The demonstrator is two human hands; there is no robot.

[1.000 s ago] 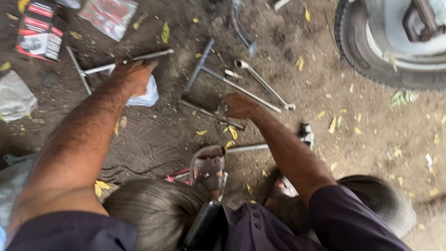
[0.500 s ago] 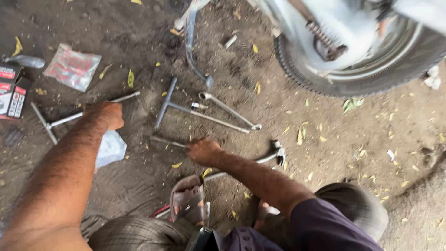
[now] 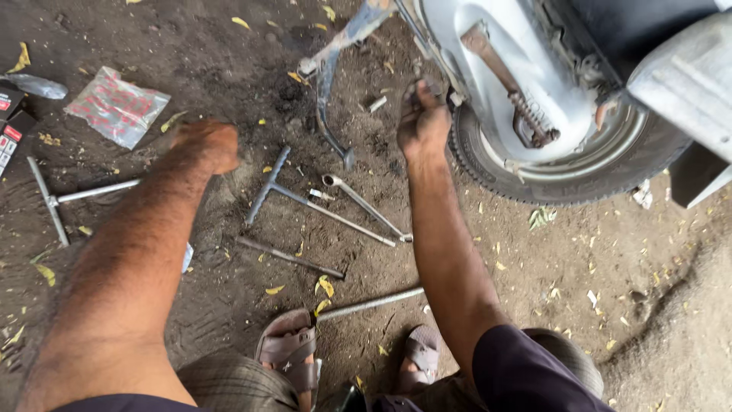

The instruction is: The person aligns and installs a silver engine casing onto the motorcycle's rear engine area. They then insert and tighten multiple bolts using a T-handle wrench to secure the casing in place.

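My right hand (image 3: pixel 423 122) reaches up to the lower edge of a scooter's silver engine cover (image 3: pixel 503 69) beside the rear tyre (image 3: pixel 549 179), its fingers closed on a small dark part there. My left hand (image 3: pixel 207 143) is curled into a loose fist over the dirt, holding nothing that I can see. Between my arms lie a T-handle wrench (image 3: pixel 278 191), a socket wrench (image 3: pixel 362 206) and a short metal rod (image 3: pixel 288 257). A second T-handle wrench (image 3: pixel 61 198) lies left of my left forearm.
A long metal bar (image 3: pixel 370 304) lies near my sandalled feet (image 3: pixel 293 352). A clear plastic packet (image 3: pixel 116 107) and a red and black box (image 3: pixel 9 130) sit far left. The scooter's stand (image 3: pixel 329 91) rests on the oily ground. Yellow leaves are scattered about.
My right hand rose from the tools on the ground to the scooter's underside. My left hand lifted off the T-handle wrench and moved right. The view swung toward the wheel.
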